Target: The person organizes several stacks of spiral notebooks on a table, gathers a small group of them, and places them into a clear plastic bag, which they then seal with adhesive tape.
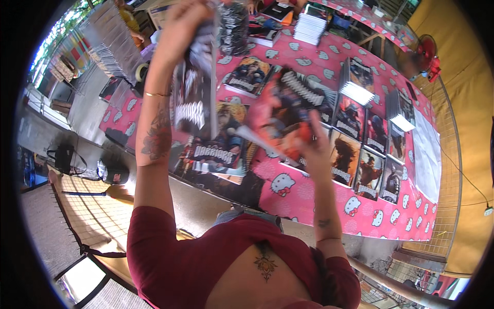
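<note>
My left hand is raised at the upper left, closed around the top of an upright notebook with a dark illustrated cover; blur hides whether it is one or several. Toward the middle, my right hand grips the lower right edge of a tilted notebook with a red illustrated cover, also blurred. Between and below them, a notebook with a figure on its cover lies near the table's front edge. Just beyond lies a small pile of notebooks.
A pink patterned cloth covers the table. Rows of illustrated notebooks and spiral-edged stacks fill its right side. At the back stand a white-edged stack and a black plastic-wrapped bundle. A red fan stands far right.
</note>
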A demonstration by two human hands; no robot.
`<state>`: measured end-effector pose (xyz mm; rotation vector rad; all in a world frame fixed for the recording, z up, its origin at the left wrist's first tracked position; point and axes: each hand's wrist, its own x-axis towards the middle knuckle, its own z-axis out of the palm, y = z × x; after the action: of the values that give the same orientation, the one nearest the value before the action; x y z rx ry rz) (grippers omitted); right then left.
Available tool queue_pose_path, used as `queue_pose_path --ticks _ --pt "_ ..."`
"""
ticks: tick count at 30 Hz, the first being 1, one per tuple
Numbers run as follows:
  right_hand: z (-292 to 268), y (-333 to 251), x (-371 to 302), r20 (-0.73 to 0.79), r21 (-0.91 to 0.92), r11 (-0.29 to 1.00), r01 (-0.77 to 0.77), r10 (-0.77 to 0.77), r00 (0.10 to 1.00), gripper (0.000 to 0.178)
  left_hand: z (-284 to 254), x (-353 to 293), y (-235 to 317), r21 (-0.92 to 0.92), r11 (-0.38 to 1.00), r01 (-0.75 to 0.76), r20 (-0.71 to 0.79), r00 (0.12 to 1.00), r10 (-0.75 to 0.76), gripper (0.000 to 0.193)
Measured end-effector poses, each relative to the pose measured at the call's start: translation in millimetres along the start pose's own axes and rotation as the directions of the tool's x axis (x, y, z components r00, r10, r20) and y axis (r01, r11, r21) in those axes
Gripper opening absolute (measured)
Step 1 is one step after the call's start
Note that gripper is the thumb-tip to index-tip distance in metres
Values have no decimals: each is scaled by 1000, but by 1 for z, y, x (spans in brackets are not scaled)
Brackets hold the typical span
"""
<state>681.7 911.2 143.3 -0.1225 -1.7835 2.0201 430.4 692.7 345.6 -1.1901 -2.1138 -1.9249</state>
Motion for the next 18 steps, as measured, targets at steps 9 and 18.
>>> queue_pose_path --ticks 9,18 --pt "100 126 -47 -243 -265 946 -187 122 962 73 -31 -170 -208 435 888 147 12 985 -169 62" --pt "108 134 38 -18 168 928 -333 341 940 80 3 -159 -192 1 735 678 249 711 -657 87"
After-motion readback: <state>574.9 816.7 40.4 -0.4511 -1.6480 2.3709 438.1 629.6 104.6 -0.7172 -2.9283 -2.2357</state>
